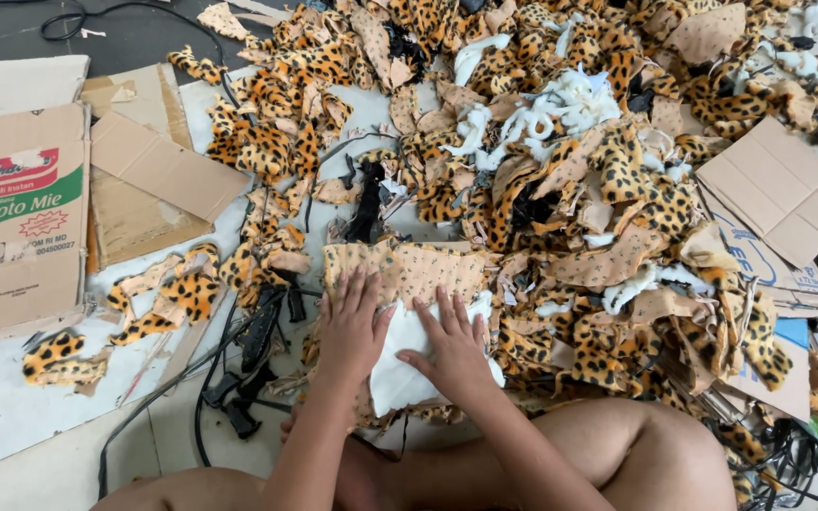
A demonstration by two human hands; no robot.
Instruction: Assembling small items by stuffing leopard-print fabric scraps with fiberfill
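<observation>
My left hand (350,326) lies flat, fingers spread, on a tan fabric piece (409,270) with small dark spots, its fingertips at the edge of a white fabric piece (400,364) lying over it. My right hand (452,345) presses flat on the white piece, fingers apart. Both pieces rest on the floor just in front of my bare knees (617,454). Neither hand grips anything.
A big heap of leopard-print and tan fabric scraps (570,151) with white stuffing (570,104) fills the floor ahead and to the right. Flattened cardboard boxes (21,218) lie left, more cardboard (778,189) right. Black cables and a power strip (248,360) run by my left knee.
</observation>
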